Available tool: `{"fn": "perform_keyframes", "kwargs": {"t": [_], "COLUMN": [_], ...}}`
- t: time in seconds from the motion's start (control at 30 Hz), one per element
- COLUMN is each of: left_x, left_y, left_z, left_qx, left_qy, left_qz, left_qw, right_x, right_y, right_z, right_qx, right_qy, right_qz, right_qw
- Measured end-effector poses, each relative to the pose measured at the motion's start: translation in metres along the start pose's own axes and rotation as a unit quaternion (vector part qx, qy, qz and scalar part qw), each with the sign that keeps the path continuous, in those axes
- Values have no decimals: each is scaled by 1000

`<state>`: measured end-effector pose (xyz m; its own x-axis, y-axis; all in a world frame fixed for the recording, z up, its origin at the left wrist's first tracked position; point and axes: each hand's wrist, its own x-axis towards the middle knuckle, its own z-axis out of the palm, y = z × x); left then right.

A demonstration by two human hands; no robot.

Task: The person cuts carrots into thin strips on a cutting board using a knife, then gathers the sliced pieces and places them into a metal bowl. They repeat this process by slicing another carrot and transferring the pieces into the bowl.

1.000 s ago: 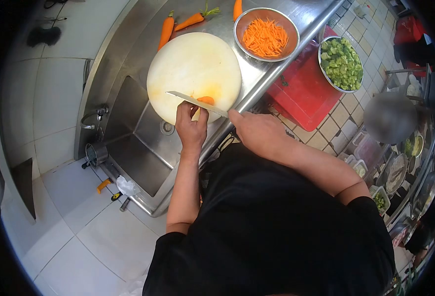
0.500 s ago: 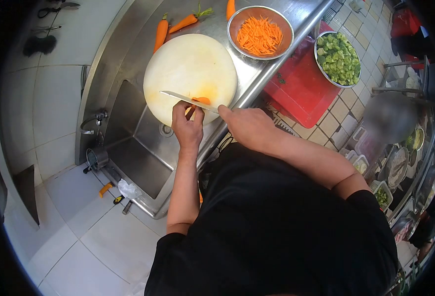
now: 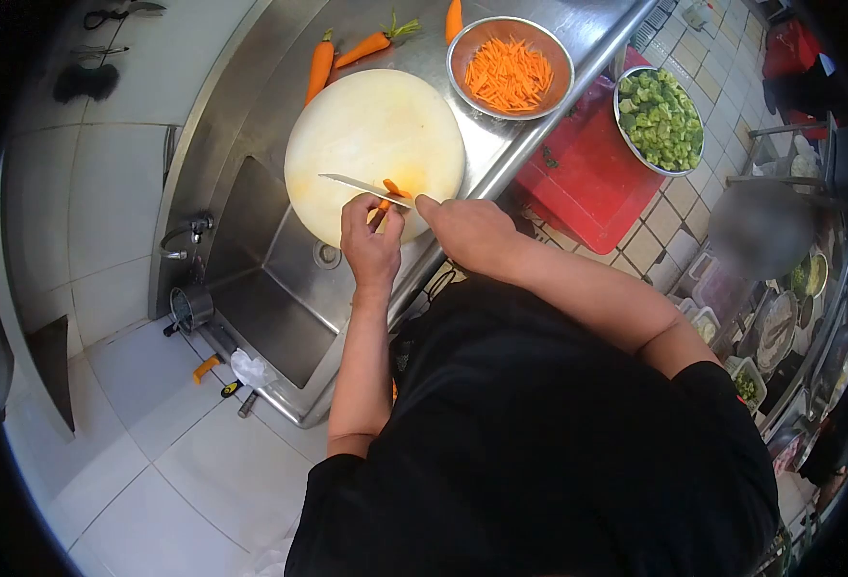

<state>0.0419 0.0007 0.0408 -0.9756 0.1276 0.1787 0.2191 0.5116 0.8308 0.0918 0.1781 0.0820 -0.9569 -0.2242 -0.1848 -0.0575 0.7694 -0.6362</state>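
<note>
My right hand (image 3: 467,231) is closed round the handle of a knife (image 3: 352,182), its blade pointing left over the round white cutting board (image 3: 366,125). Against the blade, my left hand (image 3: 371,240) pinches a piece of carrot (image 3: 382,210) near the board's front edge. Cut carrot (image 3: 394,188) shows just beyond the blade. Past the board lie whole carrots (image 3: 319,67) on the steel counter. A metal bowl (image 3: 456,82) of carrot sticks stands at the upper right of the board.
The steel sink (image 3: 280,298) lies below and left of the board, with a tap (image 3: 188,231) at the wall. To the right are a red surface (image 3: 587,192) and a bowl of chopped green vegetable (image 3: 660,120). Shelving with pans (image 3: 775,327) lines the far right.
A cut piece of carrot now stands out beyond the blade, and the knife's tilt has shifted a little. Both hands stay at the board's front edge. The whole view has moved slightly.
</note>
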Motion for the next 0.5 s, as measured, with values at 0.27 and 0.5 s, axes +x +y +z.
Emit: {"fn": "perform_keyframes", "kwargs": {"t": [0.27,0.5], "left_x": [-4,-11], "left_y": [-5,-11], "left_z": [2,-2], "left_qx": [-9,3], "left_qy": [-3,-3], "left_qz": [10,15], "left_qw": [1000,1000], "right_x": [22,38], "right_y": [9,11], "right_z": [-1,1], "right_qx": [-1,-3], "right_qy": [-70,-122], "right_qz": [32,62], "right_qw": [997,991]}}
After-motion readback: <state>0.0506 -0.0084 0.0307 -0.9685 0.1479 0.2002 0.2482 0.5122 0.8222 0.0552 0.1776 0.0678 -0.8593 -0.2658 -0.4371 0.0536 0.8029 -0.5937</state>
